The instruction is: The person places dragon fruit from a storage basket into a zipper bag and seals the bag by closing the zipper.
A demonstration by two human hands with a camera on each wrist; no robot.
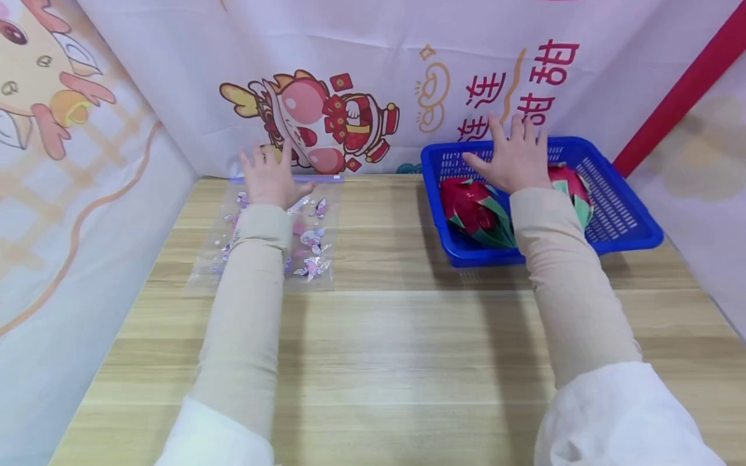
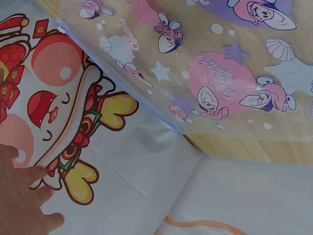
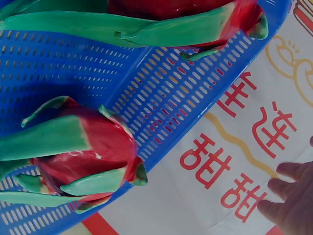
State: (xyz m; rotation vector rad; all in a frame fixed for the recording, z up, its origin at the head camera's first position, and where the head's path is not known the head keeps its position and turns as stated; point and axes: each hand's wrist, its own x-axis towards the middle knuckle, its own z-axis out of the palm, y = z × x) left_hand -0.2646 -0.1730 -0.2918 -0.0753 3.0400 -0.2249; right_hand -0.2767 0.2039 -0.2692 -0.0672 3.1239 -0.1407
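Hands near bag, 2 dragon fruits in basket

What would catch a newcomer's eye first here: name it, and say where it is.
Likely the blue slotted basket at the back right of the wooden table, near the right hand, holding two red dragon fruits with green scales. Next, perhaps, the red cartoon figure on the white backdrop, then the clear zip bag with pink and purple prints, lying back left near the left hand.
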